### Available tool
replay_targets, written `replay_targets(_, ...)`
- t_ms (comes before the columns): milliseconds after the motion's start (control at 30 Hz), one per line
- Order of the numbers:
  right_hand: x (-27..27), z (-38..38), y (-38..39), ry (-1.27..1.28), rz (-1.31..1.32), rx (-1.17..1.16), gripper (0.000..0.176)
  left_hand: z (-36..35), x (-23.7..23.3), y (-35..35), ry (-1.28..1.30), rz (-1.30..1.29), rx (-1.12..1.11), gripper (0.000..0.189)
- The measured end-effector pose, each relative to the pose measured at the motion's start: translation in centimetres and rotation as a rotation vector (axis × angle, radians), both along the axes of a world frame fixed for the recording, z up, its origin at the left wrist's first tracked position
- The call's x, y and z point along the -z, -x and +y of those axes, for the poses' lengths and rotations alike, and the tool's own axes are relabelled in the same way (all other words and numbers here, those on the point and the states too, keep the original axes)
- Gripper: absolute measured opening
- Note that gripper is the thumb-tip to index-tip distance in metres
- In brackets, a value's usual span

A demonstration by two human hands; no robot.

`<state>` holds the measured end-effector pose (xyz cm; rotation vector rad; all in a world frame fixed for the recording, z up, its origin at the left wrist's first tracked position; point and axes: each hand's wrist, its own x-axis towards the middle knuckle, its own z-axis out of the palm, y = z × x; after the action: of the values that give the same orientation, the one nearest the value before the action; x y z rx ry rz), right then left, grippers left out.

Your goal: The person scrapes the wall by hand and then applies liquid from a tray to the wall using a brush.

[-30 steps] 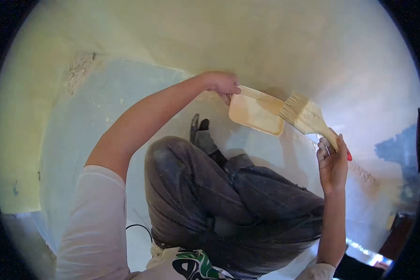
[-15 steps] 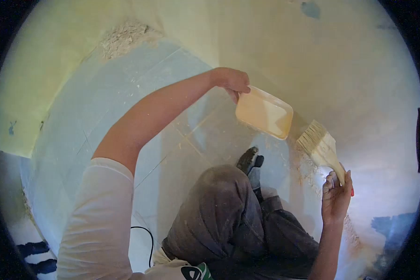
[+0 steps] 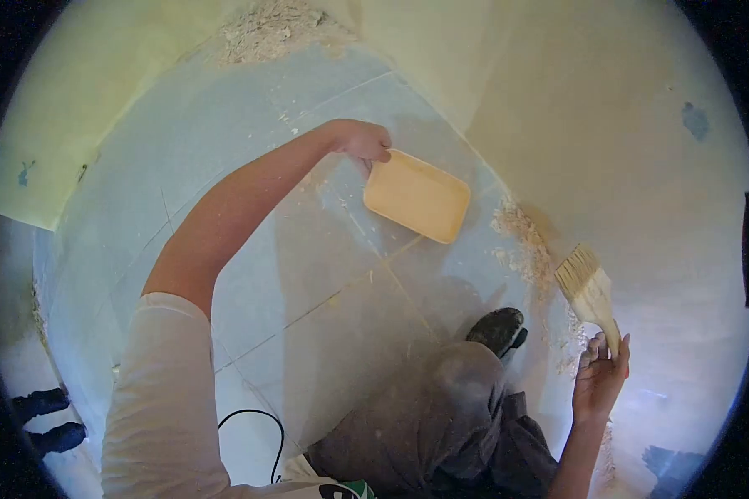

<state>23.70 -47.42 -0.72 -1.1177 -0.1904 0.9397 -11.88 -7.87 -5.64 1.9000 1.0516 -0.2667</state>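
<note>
My left hand (image 3: 363,143) is closed on the upper left corner of a shallow, pale orange plastic tray (image 3: 416,198), held out above the tiled floor. In my right hand (image 3: 601,374) is a wide paintbrush (image 3: 589,291) with a pale handle, fingers wrapped round the handle's lower end. Its bristles point up and to the left, overlapping the wall in this view. The brush and the tray are well apart.
Crumbled debris (image 3: 524,241) lies along the foot of the right wall (image 3: 607,166), and a larger debris heap (image 3: 275,32) fills the far corner. A black cable (image 3: 262,413) curves beside my bent leg. At the lower left are another person's dark shoes (image 3: 58,424).
My left hand and the tray have shifted left in view, and the tray's inside shows more evenly lit. The brush sits slightly lower and further right. The whole view has turned somewhat.
</note>
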Motion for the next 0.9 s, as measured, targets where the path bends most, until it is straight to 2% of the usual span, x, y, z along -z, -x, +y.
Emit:
replay_targets(133, 0.7, -0.4, -0.1, -0.022, 0.051, -0.055, 0.042, 1.1, 0.8, 4.1, 0.088, -0.04, -0.029, 0.028)
replay_targets(233, 0.1, 0.7, 1.1, -0.027, 0.037, -0.063, 0.042, 1.9, -0.4, 6.4, 0.179, -0.007, -0.013, 0.031)
replay_targets(300, -1.3, 2.1, 3.1, 0.003, 0.079, -0.029, 0.035, 3.8, -0.5, 8.0, 0.226, 0.057, -0.014, 0.032)
replay_targets(533, -1.9, 4.1, 4.4, -0.013, 0.054, -0.074, 0.036, 7.1, -0.1, 9.8, 0.295, 0.116, -0.003, 0.032)
replay_targets(600, -2.5, 5.4, 5.7, -0.018, 0.076, -0.037, 0.036, 8.2, -0.8, 9.6, 0.063, 0.309, -0.055, 0.034)
replay_targets(700, -1.5, 5.9, 5.7, -0.126, 0.13, -0.109, 0.037, 12.3, 1.8, 11.3, 0.019, 0.473, -0.081, 0.032)
replay_targets(767, -1.1, 4.9, 6.0, -0.149, 0.205, -0.084, 0.037, 8.8, -0.1, 10.9, -0.611, 0.535, 0.214, 0.027)
replay_targets(800, -0.5, 4.8, 6.3, -0.161, 0.259, -0.041, 0.038, 8.2, -0.7, 10.6, -0.53, 0.466, 0.156, 0.021)
replay_targets(833, 0.0, 4.8, 6.8, -0.122, 0.134, 0.024, 0.038, 6.2, -1.0, 10.4, -0.586, 0.322, -0.164, 0.022)
replay_targets(867, 0.6, 4.7, 7.1, -0.085, 0.014, 0.083, 0.038, 7.4, 1.1, 10.1, -0.734, 0.461, -0.082, 0.028)
replay_targets(900, 1.1, 4.7, 6.5, -0.05, 0.048, 0.048, 0.038, 10.6, 6.6, 11.3, -0.893, 0.208, -0.14, 0.031)
